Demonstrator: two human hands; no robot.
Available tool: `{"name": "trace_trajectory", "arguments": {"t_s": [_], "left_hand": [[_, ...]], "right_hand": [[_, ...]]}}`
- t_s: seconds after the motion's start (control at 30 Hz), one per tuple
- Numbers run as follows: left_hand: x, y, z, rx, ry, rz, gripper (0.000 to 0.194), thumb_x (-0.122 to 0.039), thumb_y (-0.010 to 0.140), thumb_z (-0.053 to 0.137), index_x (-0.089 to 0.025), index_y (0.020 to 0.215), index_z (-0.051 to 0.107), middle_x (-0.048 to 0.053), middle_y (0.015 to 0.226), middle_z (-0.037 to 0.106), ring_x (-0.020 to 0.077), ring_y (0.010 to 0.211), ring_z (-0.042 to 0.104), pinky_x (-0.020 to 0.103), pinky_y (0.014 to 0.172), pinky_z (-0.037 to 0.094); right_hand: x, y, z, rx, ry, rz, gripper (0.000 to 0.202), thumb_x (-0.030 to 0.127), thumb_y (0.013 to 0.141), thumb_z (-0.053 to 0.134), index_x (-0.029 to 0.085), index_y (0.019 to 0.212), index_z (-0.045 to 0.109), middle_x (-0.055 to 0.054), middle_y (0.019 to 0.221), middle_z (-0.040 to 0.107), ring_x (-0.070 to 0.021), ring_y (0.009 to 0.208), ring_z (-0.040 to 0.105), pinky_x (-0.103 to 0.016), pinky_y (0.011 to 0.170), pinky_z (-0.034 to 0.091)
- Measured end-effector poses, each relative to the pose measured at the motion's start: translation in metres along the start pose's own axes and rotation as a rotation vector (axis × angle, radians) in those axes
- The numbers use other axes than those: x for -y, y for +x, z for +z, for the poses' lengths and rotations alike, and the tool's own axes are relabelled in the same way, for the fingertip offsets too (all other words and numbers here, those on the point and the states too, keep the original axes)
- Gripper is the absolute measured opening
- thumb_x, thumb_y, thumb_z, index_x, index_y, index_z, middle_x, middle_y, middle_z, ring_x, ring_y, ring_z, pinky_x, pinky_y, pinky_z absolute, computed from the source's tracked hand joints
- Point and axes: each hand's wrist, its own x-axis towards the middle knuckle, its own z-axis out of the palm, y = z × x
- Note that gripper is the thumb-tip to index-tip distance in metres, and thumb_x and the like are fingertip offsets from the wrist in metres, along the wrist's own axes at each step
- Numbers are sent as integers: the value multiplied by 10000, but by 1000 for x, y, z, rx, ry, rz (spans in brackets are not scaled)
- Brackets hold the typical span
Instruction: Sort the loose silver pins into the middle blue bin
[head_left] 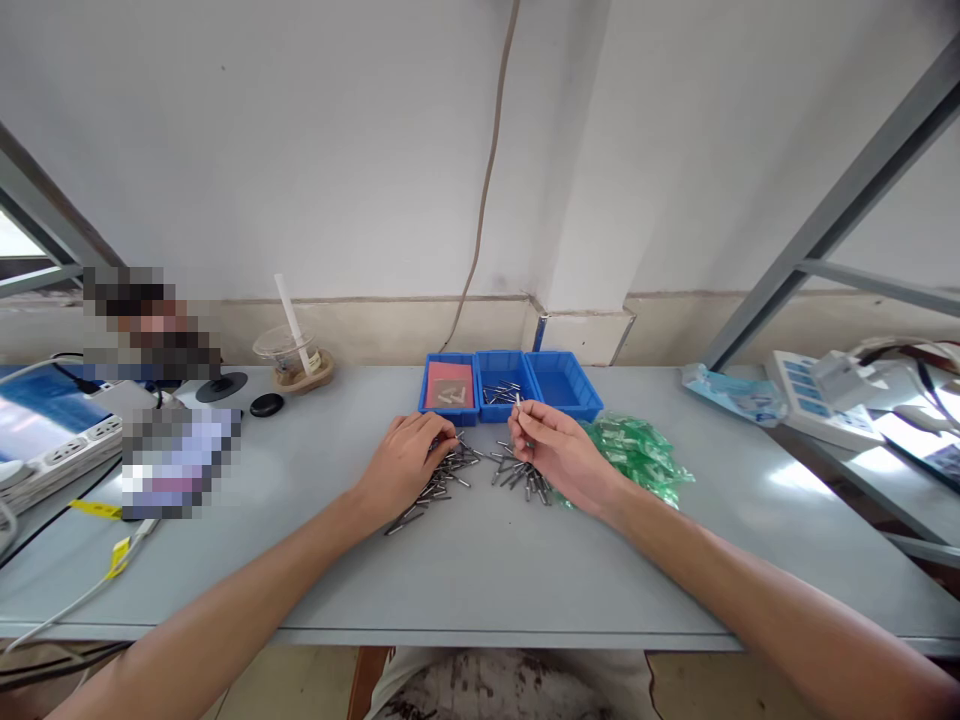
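Note:
My left hand [409, 460] is closed over a pile of thin metal pins [442, 485] on the table; what its fingertips pinch is too small to make out. My right hand [551, 445] pinches a small whitish piece [517, 400] upright between thumb and fingers. Below it lies a second pile of metal pins [529, 484]. Behind the hands stand three blue bins: the left bin [450, 415] has a pink sheet and small clear bags, the middle bin [499, 412] holds metal pins, and the right bin [564, 385] shows only bare blue inside.
Green plastic packets [637, 458] lie right of my right hand. Farther right are a blue-white packet [735, 396] and a power strip [821, 400]. To the left are a plastic cup [286, 350], a black round object [267, 404], a pixelated device and cables.

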Motion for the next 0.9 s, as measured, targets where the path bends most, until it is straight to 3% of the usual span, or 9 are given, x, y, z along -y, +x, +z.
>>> {"name": "trace_trajectory", "arguments": {"t_s": [0.1,0.27,0.43,0.67,0.9], "left_hand": [[1,0,1,-10,22,19,190,-330,1126,465,-229,1065,614,25,1038,715,215,962,647,388,896,435],[3,0,3,-26,48,43,173,-306,1118,484,-234,1078,637,30,1051,703,218,977,647,380,884,437],[3,0,3,-17,43,33,178,-306,1114,497,-235,1058,650,41,1056,697,233,975,640,390,871,442],[5,0,4,-20,43,32,161,-304,1108,517,-238,1068,658,42,1050,693,233,972,638,391,875,455],[6,0,4,-12,51,27,180,-301,1110,510,-233,1072,671,44,1061,687,236,990,631,394,890,456]], "right_hand": [[-4,1,-1,-56,-162,-64,302,516,959,701,241,983,578,-4,869,549,-164,723,491,-312,661,450],[-7,-4,2,-183,-648,-289,218,458,999,654,255,985,578,-1,850,550,-193,766,515,-334,708,454],[0,-10,7,-165,-852,-400,125,344,1020,629,248,951,586,-31,927,601,-203,812,548,-335,713,447],[-1,-5,2,-95,-565,-266,219,461,1006,656,251,960,613,8,833,558,-178,745,510,-314,694,436],[-4,-2,-1,-26,-213,-75,321,532,993,677,212,964,666,1,826,605,-141,700,495,-290,672,403]]}}
